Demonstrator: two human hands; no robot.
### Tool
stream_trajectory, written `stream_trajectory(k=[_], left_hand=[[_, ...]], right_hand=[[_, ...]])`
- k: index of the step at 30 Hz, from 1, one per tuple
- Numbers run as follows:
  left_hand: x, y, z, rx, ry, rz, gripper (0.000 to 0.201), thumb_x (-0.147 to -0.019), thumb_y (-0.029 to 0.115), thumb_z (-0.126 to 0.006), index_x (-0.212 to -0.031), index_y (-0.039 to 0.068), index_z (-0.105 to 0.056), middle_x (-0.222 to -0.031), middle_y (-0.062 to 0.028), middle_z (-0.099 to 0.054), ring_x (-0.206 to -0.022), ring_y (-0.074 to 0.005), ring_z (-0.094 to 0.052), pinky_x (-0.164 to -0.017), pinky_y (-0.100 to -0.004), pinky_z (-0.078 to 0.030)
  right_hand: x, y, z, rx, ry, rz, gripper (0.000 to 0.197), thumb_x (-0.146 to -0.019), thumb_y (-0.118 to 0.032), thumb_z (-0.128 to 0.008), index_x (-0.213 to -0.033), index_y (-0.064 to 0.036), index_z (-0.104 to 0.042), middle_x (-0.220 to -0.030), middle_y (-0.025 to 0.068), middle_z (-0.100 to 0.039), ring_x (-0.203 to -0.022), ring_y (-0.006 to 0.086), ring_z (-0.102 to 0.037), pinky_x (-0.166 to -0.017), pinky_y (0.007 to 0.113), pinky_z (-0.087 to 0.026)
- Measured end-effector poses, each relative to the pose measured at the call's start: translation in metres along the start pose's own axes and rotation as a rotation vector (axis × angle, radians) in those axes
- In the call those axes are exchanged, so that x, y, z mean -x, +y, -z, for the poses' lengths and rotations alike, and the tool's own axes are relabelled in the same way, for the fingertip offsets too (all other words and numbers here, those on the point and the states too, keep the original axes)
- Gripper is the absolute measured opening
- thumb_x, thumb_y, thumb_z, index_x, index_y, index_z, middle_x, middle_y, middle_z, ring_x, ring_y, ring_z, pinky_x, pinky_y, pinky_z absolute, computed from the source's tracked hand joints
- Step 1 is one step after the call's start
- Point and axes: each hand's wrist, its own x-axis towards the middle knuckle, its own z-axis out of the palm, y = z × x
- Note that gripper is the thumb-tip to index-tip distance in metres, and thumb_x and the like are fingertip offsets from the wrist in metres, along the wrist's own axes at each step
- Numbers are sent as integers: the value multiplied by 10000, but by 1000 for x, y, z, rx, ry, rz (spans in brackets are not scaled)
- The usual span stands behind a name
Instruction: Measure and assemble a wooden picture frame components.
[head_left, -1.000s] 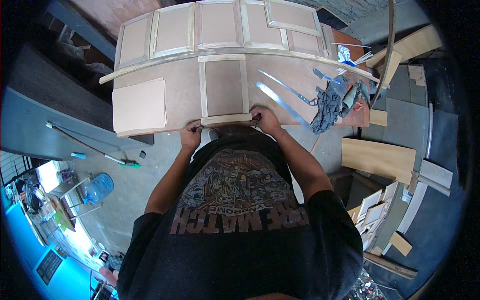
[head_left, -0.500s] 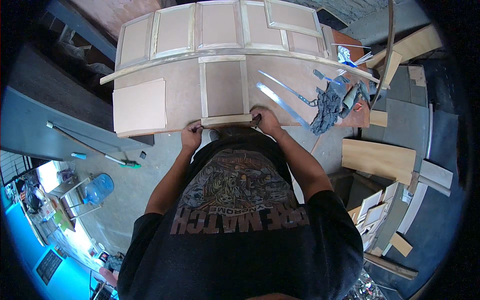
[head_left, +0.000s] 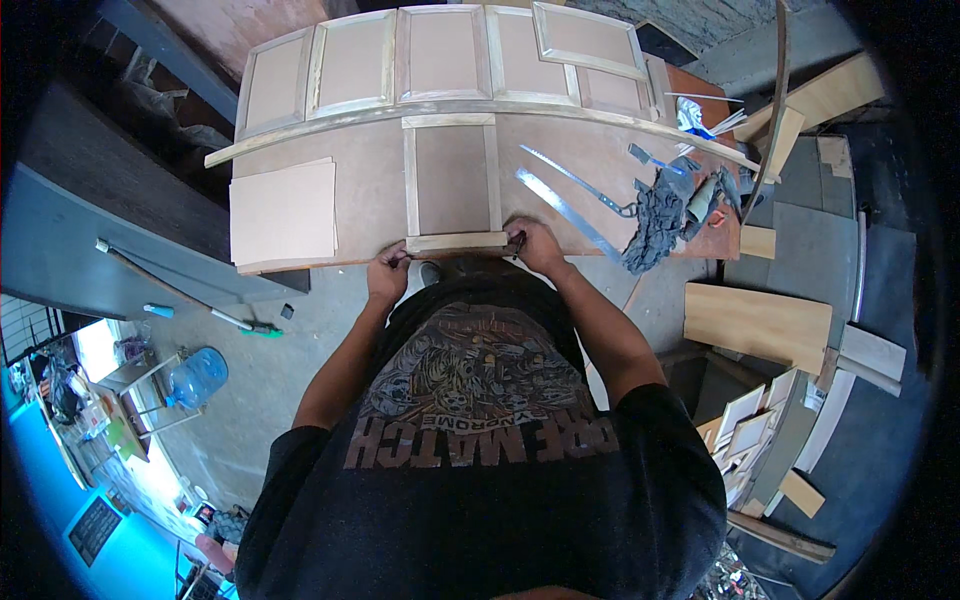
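Note:
A small framed panel (head_left: pixel 457 180) of pale wooden strips around a brown board lies flat at the bench's near edge. Its near rail (head_left: pixel 457 241) runs between my hands. My left hand (head_left: pixel 387 273) is closed, fingertips pinched at the left end of that rail. At the right end my right hand (head_left: pixel 537 246) is also closed, its fingers curled against the corner. Something dark shows by the right fingers, too small to make out. To the right lie a saw blade with a handle (head_left: pixel 578 182) and a flat metal strip (head_left: pixel 566 212).
Across the bench (head_left: pixel 370 190) runs a long wooden strip (head_left: pixel 370 112), with several framed panels (head_left: pixel 443 55) behind it. Thin brown sheets (head_left: pixel 284 212) are stacked at left. A crumpled dark cloth (head_left: pixel 660 215) lies at right. Boards (head_left: pixel 757 322) stand beside me; a broom (head_left: pixel 175 285) leans left.

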Motion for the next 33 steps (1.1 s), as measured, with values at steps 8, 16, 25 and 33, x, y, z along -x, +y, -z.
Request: stream_trajectory(k=[8, 16, 25, 33], left_hand=[[22, 1, 23, -164, 264, -38, 450, -894, 32, -738, -1337, 85, -680, -1064, -115, -683, -925, -223, -690, -808, -327, -587], [69, -122, 61, -389, 245, 189, 685, -860, 166, -771, -1492, 84, -519, -1190, -187, -628, -1051, -317, -653, -902, -441, -554], [116, -162, 59, -292, 112, 581, 720, -855, 297, -827, -1484, 88, -543, -1295, -178, -655, -1199, -360, -639, -1022, -454, -525], [133, -142, 40, -4, 22, 622, 645, -890, 281, -823, -1457, 84, -585, -1295, -187, -687, -1172, -299, -667, -1017, -409, -523]], right_hand=[[23, 39, -6, -45, 222, -69, 195, -846, 16, -748, -1028, 17, -678, -1061, 128, -722, -925, 240, -703, -852, 334, -565], [105, 70, -33, -5, 531, -324, 187, -918, -158, -788, -936, 0, -690, -859, 115, -720, -777, 208, -681, -788, 331, -558], [231, 130, -80, 38, 558, -720, 325, -900, -335, -820, -874, -25, -729, -743, 84, -705, -697, 171, -656, -696, 362, -540], [209, 130, -92, -3, 412, -636, 336, -932, -365, -788, -927, -31, -753, -842, 135, -743, -780, 261, -706, -751, 407, -563]])
